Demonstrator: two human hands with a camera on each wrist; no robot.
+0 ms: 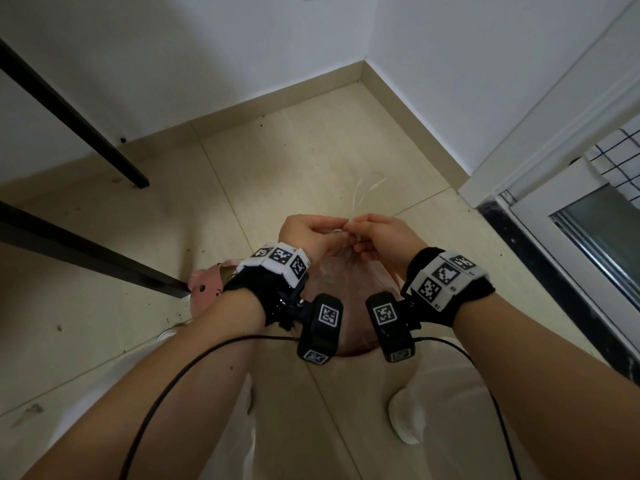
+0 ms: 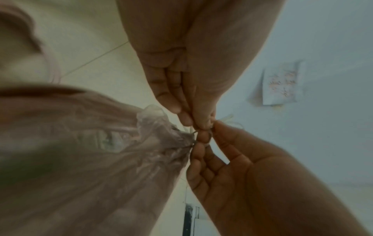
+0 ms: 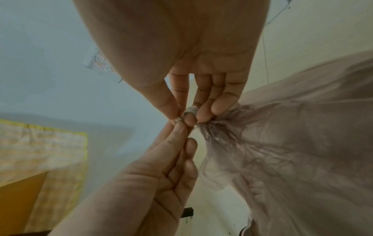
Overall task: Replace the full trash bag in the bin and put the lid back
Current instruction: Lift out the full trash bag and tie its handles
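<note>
The wrist rigs hide most of the bin [image 1: 353,344]; the pink lid [image 1: 204,289] is half covered.

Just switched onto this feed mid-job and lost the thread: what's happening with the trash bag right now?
A person is closing up the full trash bag. Its translucent pinkish plastic is gathered into a bunched neck, and both hands meet right there: the left hand and the right hand each pinch the thin whitish drawstring, which is looped around a right fingertip, apparently tying it. The bag looks to be sitting in the pink bin between the person's feet. A pink piece that may be the lid lies on the floor to the left.
</note>
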